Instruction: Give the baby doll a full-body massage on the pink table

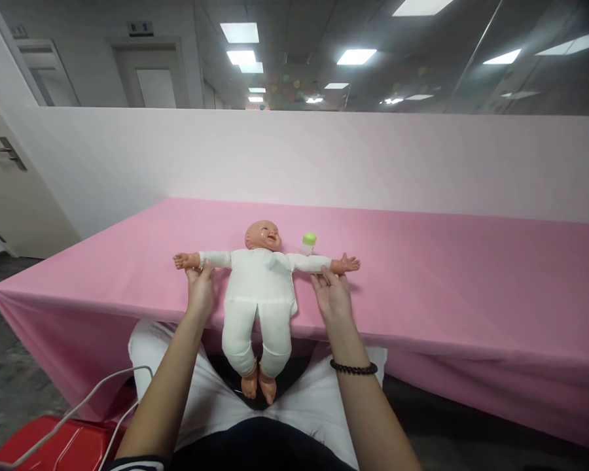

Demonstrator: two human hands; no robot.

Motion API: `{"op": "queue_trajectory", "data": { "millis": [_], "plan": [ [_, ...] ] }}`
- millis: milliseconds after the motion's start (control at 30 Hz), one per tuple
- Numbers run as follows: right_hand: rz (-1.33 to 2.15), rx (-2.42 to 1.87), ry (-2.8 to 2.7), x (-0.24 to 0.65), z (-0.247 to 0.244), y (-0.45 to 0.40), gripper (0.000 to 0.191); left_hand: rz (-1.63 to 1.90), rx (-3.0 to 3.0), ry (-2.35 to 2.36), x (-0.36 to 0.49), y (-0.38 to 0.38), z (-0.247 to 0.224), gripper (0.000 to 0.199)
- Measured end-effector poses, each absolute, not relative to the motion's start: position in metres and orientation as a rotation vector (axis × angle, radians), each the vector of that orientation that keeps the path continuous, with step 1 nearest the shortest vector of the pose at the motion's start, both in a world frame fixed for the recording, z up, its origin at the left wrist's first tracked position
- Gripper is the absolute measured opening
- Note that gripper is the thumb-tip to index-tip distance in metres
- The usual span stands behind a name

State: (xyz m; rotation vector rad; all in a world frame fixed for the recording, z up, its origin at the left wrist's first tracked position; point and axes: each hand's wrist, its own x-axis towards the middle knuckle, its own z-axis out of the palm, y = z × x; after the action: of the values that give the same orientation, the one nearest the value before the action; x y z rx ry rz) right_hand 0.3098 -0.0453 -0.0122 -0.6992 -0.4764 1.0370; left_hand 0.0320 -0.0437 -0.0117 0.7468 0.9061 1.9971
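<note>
Ref. landmark: doll point(260, 278). Pos.: on its back on the counter point(446, 281), head at far end, torso near the counter's front edge, legs running over that edge toward your lap. Both doll arms are spread straight out to the sides; its feet are side by side, above your white trousers point(331, 409).

L hand point(199, 291): narrow grip, thumb + fingers on the doll's arm at your L, at the sleeve end, just short of the doll's hand.

R hand point(334, 299): narrow grip w/ fingertips at the cuff of the doll's other arm, likewise at the wrist; exact finger contact underneath is hidden. Dark beaded bracelet point(354, 368) on your R wrist, to the R of the doll's feet.

Bottle point(308, 244), green cap: upright, R of the doll's head, just beyond the doll's arm, which hides its lower part. Neither hand touches it.

Surroundings, rel. to doll: pink cloth covers the counter under and around it; white wall point(324, 160) beyond its head, w/ glass panel point(294, 39) above; door point(19, 190) well apart, far L; red object point(53, 448) and white cable point(91, 392) at near L, below counter lvl.
</note>
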Motion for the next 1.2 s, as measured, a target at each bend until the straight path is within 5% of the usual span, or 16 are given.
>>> {"op": "queue_trajectory", "data": {
  "millis": [100,300,567,733,967,1200],
  "plan": [
    [0.880,-0.673,-0.749,0.297,-0.002,-0.056,0.063,1.998,1.099,0.940,0.045,-0.049,-0.012,0.038],
    [0.750,-0.749,-1.277,0.272,0.004,-0.069,0.038,1.758,1.632,1.032,0.053,-0.058,-0.002,0.037],
    [0.525,-0.789,-1.578,0.264,-0.008,-0.070,0.054,1.615,1.689,1.010,0.048,-0.060,0.004,0.038],
    [0.648,-0.769,-1.285,0.269,-0.004,-0.067,0.043,1.835,1.351,1.007,0.049,-0.058,-0.012,0.041],
    [0.816,-0.673,-0.720,0.295,-0.006,-0.054,0.061,1.984,0.599,0.766,0.028,-0.050,-0.014,0.034],
    [1.058,-0.779,-0.296,0.317,-0.033,-0.039,0.027,1.851,0.322,0.701,0.009,-0.037,-0.029,0.014]
  ]
}}
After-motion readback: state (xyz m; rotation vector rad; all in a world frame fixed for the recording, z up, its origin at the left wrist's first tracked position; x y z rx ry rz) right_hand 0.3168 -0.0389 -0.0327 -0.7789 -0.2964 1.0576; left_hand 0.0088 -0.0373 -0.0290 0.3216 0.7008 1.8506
